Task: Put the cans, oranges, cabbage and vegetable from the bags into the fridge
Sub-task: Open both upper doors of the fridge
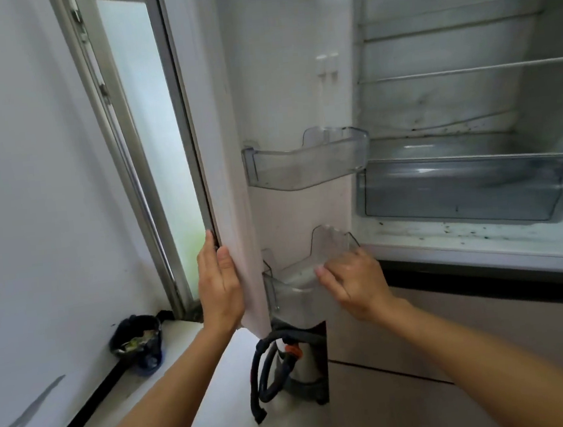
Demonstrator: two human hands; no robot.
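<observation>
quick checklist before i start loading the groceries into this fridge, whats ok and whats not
1. Fridge door open: ok.
2. Left hand grips the door edge: ok.
3. Right hand free: cannot tell; it is on the lower door bin, grip unclear.
4. Room in upper door bin and crisper drawer: ok, both empty.
5. Bags of groceries within reach: cannot tell, none in view.
6. Interior clean: not ok, dark specks on the ledge.
</observation>
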